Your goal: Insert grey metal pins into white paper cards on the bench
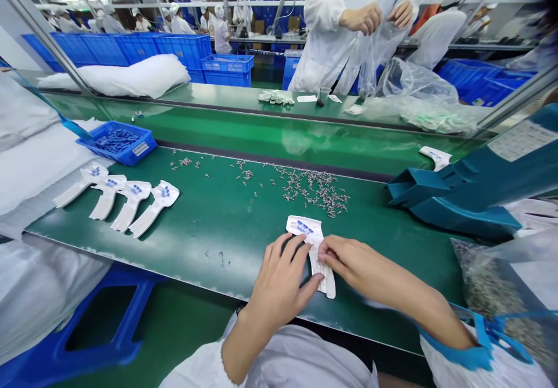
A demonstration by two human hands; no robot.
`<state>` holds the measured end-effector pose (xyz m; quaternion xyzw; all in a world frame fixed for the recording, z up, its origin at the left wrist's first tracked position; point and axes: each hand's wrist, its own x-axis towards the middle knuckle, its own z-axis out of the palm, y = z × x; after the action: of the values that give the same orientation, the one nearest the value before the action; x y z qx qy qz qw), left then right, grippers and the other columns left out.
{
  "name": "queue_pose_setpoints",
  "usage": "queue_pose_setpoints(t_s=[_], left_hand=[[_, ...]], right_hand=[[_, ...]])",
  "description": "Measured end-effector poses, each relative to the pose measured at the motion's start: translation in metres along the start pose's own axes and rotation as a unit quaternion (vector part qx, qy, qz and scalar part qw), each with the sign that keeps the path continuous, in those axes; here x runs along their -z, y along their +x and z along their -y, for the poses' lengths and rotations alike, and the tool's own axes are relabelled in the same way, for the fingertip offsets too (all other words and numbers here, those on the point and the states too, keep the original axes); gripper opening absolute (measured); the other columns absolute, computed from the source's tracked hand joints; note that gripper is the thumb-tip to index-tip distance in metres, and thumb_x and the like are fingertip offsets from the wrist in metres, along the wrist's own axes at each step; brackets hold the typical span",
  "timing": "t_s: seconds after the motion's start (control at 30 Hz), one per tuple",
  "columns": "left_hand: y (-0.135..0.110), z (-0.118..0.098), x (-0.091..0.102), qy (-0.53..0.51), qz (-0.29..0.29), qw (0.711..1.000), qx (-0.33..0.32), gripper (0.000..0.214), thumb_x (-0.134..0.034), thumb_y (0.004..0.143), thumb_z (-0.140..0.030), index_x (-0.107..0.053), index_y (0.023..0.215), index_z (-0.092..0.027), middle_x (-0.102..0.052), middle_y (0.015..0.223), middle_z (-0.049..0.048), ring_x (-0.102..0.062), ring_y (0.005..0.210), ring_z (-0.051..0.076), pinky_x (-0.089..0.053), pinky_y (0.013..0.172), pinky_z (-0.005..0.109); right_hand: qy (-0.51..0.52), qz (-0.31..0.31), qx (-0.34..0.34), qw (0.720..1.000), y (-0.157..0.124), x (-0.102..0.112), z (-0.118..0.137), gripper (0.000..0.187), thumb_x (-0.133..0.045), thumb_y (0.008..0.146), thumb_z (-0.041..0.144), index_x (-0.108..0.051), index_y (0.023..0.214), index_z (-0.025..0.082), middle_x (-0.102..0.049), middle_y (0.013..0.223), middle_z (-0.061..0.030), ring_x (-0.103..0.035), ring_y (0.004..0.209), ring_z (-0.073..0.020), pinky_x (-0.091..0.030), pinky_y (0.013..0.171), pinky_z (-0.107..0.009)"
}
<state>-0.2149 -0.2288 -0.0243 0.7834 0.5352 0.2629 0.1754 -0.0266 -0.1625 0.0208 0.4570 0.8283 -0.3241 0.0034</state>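
A white paddle-shaped plastic part [307,231] with small blue pieces in its head lies on the green bench [226,225] in front of me. My left hand [281,283] rests flat on the bench, its thumb touching the part's handle, fingers stretched out. My right hand [349,260] pinches the handle's edge with closed fingertips. Beyond them, many tiny metal pieces [314,187] lie scattered over the bench. Several more white parts with blue pieces [131,199] lie in a row at the left.
A blue tray [120,141] of small parts stands at the left, teal moulded trays [457,196] at the right, a clear bag of metal pieces [492,289] near my right arm. A person in white handles a plastic bag [375,45] across the conveyor. A blue crate [100,318] sits below.
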Motion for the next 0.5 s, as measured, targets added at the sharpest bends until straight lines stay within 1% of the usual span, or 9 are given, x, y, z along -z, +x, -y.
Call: queue_pose_setpoints(t_s=[0.1, 0.2, 0.3, 0.43, 0.5], left_hand=[[0.000, -0.001, 0.000, 0.000, 0.007, 1.000, 0.002, 0.043, -0.061, 0.092, -0.036, -0.052, 0.131, -0.021, -0.051, 0.145, 0.0109, -0.043, 0.134, 0.033, -0.042, 0.106, 0.052], [0.000, -0.002, 0.001, -0.001, 0.004, 1.000, 0.002, 0.045, -0.061, 0.092, -0.036, -0.050, 0.133, -0.021, -0.051, 0.144, 0.0114, -0.044, 0.133, 0.032, -0.042, 0.106, 0.052], [0.001, -0.002, 0.001, -0.003, 0.002, 1.000, 0.003, 0.047, -0.062, 0.092, -0.036, -0.049, 0.135, -0.022, -0.052, 0.144, 0.0114, -0.045, 0.131, 0.032, -0.042, 0.105, 0.051], [0.001, -0.001, -0.001, -0.001, 0.009, 1.000, 0.008, 0.048, -0.062, 0.092, -0.036, -0.048, 0.135, -0.020, -0.051, 0.144, 0.0116, -0.045, 0.131, 0.032, -0.042, 0.105, 0.051], [0.001, -0.001, -0.002, 0.000, 0.007, 1.000, 0.005, 0.048, -0.063, 0.091, -0.036, -0.048, 0.135, -0.020, -0.051, 0.144, 0.0119, -0.045, 0.131, 0.032, -0.042, 0.105, 0.052]], right_hand=[[0.004, -0.011, 0.002, 1.000, 0.000, -0.003, 0.000, 0.025, -0.038, 0.101, 0.035, -0.057, 0.091, 0.023, -0.066, 0.092, -0.0049, -0.060, 0.080, -0.0211, -0.041, 0.067, -0.031], [0.017, -0.019, 0.002, 1.000, -0.002, -0.006, 0.001, 0.023, -0.038, 0.101, 0.034, -0.055, 0.090, 0.024, -0.066, 0.091, -0.0045, -0.062, 0.080, -0.0207, -0.041, 0.067, -0.030], [0.020, -0.036, -0.026, 0.999, -0.004, -0.010, 0.003, 0.020, -0.038, 0.100, 0.034, -0.051, 0.090, 0.024, -0.066, 0.089, -0.0040, -0.061, 0.075, -0.0203, -0.040, 0.064, -0.030], [0.024, -0.061, -0.065, 0.996, -0.005, -0.015, 0.002, 0.011, -0.041, 0.099, 0.036, -0.045, 0.099, 0.025, -0.066, 0.089, -0.0024, -0.061, 0.073, -0.0201, -0.038, 0.061, -0.029], [0.033, -0.059, -0.071, 0.995, -0.004, -0.015, 0.001, 0.010, -0.042, 0.098, 0.036, -0.044, 0.098, 0.026, -0.065, 0.086, -0.0015, -0.060, 0.072, -0.0201, -0.038, 0.061, -0.028]])
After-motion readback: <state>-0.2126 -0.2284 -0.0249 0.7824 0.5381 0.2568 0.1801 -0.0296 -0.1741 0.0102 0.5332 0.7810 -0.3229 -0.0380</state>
